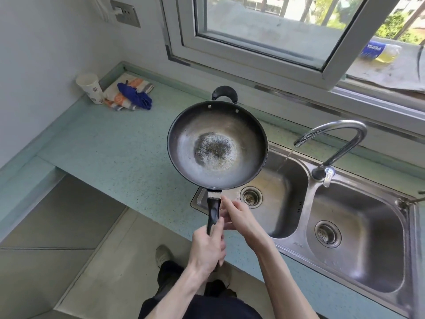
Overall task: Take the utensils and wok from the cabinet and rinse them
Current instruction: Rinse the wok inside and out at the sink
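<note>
Wok held level above the counter edge, its right rim overlapping the left basin of the double sink. Inside surface grey, with a dark speckled patch at the centre. Small black loop handle on the far rim; long black handle points back toward the person.

Left hand: fingers curled round the near end of the long handle, thumb lying along its top. Firm hold on the handle.

Right hand: beside the handle higher up, fingers fairly straight, fingertips touching the handle near its metal collar (whether any finger wraps underneath, cannot tell).

Faucet is running; a thin stream falls into the left basin, just right of the wok and not touching it.

Counter: pale blue-green, speckled. In the far left corner, a paper cup, tilted, beside a striped cloth with a blue cloth on top. Plastic bottle lies on the ledge outside the open window.
</note>
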A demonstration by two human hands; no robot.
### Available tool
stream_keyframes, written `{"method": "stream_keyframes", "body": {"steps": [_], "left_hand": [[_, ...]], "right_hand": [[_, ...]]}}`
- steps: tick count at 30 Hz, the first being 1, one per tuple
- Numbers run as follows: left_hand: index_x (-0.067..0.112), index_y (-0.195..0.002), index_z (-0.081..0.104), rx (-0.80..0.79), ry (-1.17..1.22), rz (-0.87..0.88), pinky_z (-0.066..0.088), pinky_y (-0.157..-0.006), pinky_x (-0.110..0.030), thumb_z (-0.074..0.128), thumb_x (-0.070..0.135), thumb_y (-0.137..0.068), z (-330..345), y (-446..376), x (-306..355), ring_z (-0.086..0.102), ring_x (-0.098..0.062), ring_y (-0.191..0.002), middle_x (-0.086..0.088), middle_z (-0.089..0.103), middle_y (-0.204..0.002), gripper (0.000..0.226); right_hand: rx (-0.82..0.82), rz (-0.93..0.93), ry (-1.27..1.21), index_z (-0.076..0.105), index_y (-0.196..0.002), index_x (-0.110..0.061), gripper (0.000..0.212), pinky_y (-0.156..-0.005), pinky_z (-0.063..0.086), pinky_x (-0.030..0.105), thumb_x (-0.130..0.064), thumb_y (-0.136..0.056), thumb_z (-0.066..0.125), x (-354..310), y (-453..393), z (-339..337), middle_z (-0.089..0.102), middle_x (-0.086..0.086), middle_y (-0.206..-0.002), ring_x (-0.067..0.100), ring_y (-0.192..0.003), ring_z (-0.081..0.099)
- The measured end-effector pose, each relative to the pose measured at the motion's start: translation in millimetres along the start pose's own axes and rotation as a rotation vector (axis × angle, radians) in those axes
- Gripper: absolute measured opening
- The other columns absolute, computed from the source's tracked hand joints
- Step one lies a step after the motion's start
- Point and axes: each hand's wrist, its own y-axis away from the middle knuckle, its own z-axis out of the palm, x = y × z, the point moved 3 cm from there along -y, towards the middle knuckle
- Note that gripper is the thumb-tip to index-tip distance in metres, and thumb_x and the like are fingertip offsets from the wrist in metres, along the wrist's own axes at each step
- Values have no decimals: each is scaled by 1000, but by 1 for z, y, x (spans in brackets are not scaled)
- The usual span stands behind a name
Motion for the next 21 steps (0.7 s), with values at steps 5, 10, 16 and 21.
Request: {"method": "stream_keyframes", "body": {"steps": [5,10,16,21], "left_hand": [[8,-81,47,-7,32,-62,34,-40,-26,52,55,-100,-5,3,-11,36,-18,-42,-3,39,-53,50],[9,-80,48,-16,29,-62,35,-40,-26,51,51,-102,-5,-5,-10,38,-18,-43,-3,42,-54,48],[7,-79,49,-18,29,-50,35,-39,-26,50,44,-105,2,-11,-11,38,-19,-42,-4,40,-53,45],[6,-82,50,-25,17,-45,36,-38,-26,51,42,-105,10,-15,-7,39,-18,-42,-3,41,-53,43]], "right_hand": [[184,-28,74,69,-105,-5,38,-60,48,23,-38,-109,50,19,-4,-52,79,6,-83,14,-67,67],[395,-45,72,72,-105,-9,31,-61,48,26,-34,-106,55,32,-10,-110,79,6,-87,13,-68,68],[630,-25,15,70,-107,-7,34,-65,51,26,-39,-104,59,46,-15,-178,78,10,-92,14,-68,67],[841,2,-49,57,-116,-6,58,-70,59,35,-61,-97,55,47,-25,-233,75,8,-88,19,-71,75]]}}
